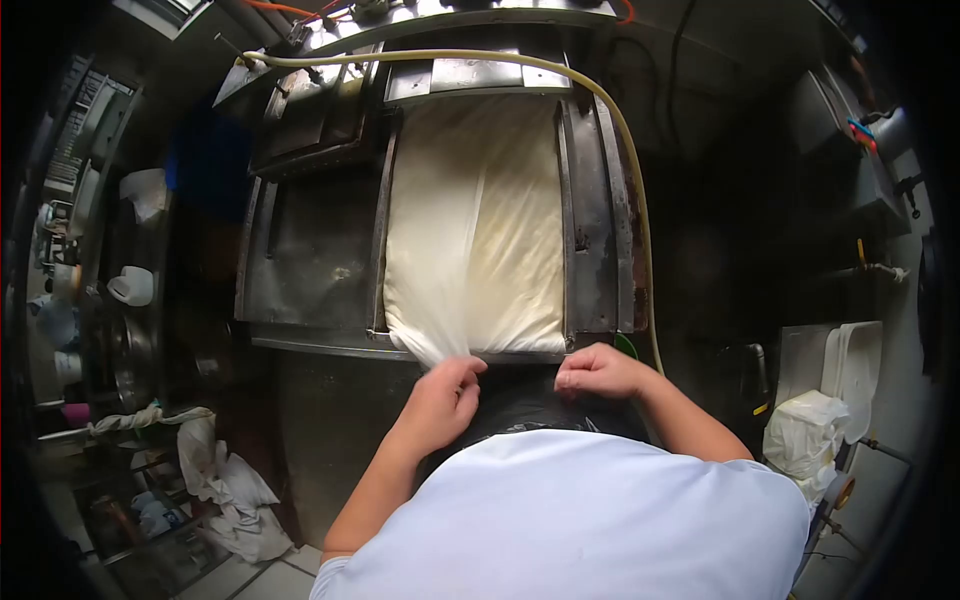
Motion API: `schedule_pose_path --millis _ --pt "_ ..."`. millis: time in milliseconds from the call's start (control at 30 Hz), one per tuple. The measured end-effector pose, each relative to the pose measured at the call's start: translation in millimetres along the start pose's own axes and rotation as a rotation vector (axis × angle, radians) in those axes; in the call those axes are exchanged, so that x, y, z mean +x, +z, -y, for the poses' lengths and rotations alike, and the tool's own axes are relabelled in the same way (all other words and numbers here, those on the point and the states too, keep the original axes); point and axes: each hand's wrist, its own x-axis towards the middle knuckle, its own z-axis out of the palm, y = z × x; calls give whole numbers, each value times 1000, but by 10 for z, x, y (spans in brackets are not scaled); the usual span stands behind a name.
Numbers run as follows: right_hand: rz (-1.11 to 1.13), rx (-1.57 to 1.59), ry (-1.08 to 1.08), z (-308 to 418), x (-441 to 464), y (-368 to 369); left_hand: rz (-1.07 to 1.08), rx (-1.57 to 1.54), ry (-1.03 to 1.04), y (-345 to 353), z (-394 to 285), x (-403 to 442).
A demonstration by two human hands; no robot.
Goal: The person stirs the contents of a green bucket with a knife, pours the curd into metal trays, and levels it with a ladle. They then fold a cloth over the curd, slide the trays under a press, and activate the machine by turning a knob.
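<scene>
A thin white cloth [430,220] lies over a pale, cream-coloured slab [520,230] in a long rectangular metal frame [567,180]. Folds run from the slab's middle down to the near left corner, where the cloth is drawn into a taut bunch. My left hand [440,400] is closed on that bunch at the frame's near edge. Just off the near right corner of the slab is my right hand [603,371], its fingers curled together. Whether anything is between those fingers is hidden from me.
A pale hose [630,140] arches over the far end and down the right side. Metal trays [315,240] flank the frame on the left. Cloths [225,480] hang at lower left; a white plastic bag [805,435] and white boards [850,375] stand at right.
</scene>
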Motion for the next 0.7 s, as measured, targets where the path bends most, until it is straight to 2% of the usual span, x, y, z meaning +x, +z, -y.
schedule_pose_path --millis 33,100,167,233,300,333,367,400,433,467,567,600,633,667,700 --pt "-32 -9 98 -169 16 67 2 23 -5 40 109 -13" --pt "-321 -311 -62 -624 109 162 150 -46 -179 153 474 -98" --pt "-432 -12 13 -726 234 202 -44 -164 -479 159 685 -152" --pt "-392 36 -16 -854 332 204 -339 -387 -624 133 799 -173" --pt "-430 -5 -117 -818 393 257 -469 -394 -602 182 946 -86" --pt "-377 -84 -5 -771 396 225 -592 -403 -576 152 982 -29" --pt "-342 -137 14 -807 422 216 -490 -335 -499 107 973 4" --pt "-297 -198 29 -872 446 243 -461 -244 -342 123 1299 30" --pt "-246 -170 -92 -927 422 277 -487 -163 -271 128 1618 58" --pt "-188 -111 -81 -1032 423 253 -462 -220 -338 25 1424 17" --pt "-125 -71 69 -324 35 495 -447 -232 -389 -396 1196 -228" --pt "-67 -84 65 -602 51 422 -490 -243 -375 -514 1269 -275" --pt "-11 -94 65 -809 123 326 -491 -446 -376 -598 1380 -326" --pt "-59 -106 25 -675 160 409 -483 -651 -369 -653 1484 -370" --pt "-103 -113 -9 -500 135 583 -510 -666 -357 -644 1554 -395"
